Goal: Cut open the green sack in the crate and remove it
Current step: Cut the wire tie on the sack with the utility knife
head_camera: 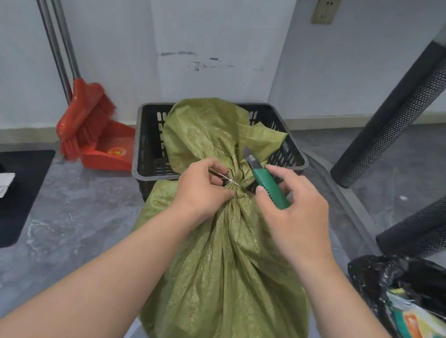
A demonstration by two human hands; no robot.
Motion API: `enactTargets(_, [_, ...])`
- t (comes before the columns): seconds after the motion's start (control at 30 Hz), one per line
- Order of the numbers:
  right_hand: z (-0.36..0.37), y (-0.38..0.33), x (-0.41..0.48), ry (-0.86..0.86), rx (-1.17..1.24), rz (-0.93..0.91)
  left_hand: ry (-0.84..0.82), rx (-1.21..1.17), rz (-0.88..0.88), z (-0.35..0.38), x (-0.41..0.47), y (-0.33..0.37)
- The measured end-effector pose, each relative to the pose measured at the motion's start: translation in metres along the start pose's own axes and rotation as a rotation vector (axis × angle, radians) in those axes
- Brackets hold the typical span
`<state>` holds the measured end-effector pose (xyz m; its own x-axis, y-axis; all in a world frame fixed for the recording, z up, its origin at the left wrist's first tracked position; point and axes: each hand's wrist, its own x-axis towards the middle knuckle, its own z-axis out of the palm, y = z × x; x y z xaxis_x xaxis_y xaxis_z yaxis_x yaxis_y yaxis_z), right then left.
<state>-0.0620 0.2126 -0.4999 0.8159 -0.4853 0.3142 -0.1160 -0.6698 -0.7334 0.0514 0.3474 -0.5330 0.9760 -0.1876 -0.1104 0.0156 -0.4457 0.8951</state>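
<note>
Closest to you, your two bare forearms reach forward over a bulging green sack (228, 274) made of woven plastic, which fills the lower middle of the view. Its gathered neck is cinched by a thin pale tie (230, 182), and the loose top of the sack flops onward into a black slatted crate (151, 133) standing on the grey floor; the heavy body of the sack seems to hang over the crate's near edge toward you. Your left hand (204, 191) is closed around the neck, thumb and fingers pinching the tie and drawing its end out to the left. Your right hand (292, 206) is wrapped loosely around a green utility knife (266, 181), thumb on the handle, with the short blade exposed and pointing away from you, up and to the left, just beside the knot but not touching it. To do this step well, keep the tie pulled taut and lifted clear of the fabric, slip the blade under it, and cut away from your left fingers, which sit very close to the edge. At your near right, an open black rubbish bag (397, 275) shows colourful wrappers. Farther off, a red broom (84, 118) stands in a red dustpan (111, 151) against the pale wall, left of the crate, and dark mesh-covered legs (404, 105) slant across the right.
</note>
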Motion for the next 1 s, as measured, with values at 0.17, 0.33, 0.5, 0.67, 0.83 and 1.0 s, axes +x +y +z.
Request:
enactTargets(0.17, [-0.002, 0.003, -0.008, -0.019, -0.304, -0.052, 0.028, -0.128, -0.006, -0.003, -0.001, -0.002])
enactTargets(0.33, [-0.012, 0.005, -0.003, -0.108, -0.487, -0.034, 0.07, -0.136, 0.041, -0.007, -0.003, -0.002])
enactTargets(0.5, [-0.009, 0.004, -0.004, -0.153, -0.507, -0.043, 0.071, -0.143, 0.049, -0.007, -0.004, -0.001])
enactTargets(0.67, [-0.006, 0.007, -0.004, -0.128, -0.509, -0.062, 0.063, -0.151, 0.077, -0.006, -0.007, 0.003])
enactTargets(0.83, [-0.003, 0.007, -0.011, -0.045, -0.5, -0.096, 0.069, -0.183, 0.057, -0.007, -0.007, 0.008])
enactTargets(1.0, [0.002, 0.006, -0.013, -0.098, -0.538, -0.068, 0.008, -0.161, 0.018, -0.013, -0.011, 0.015])
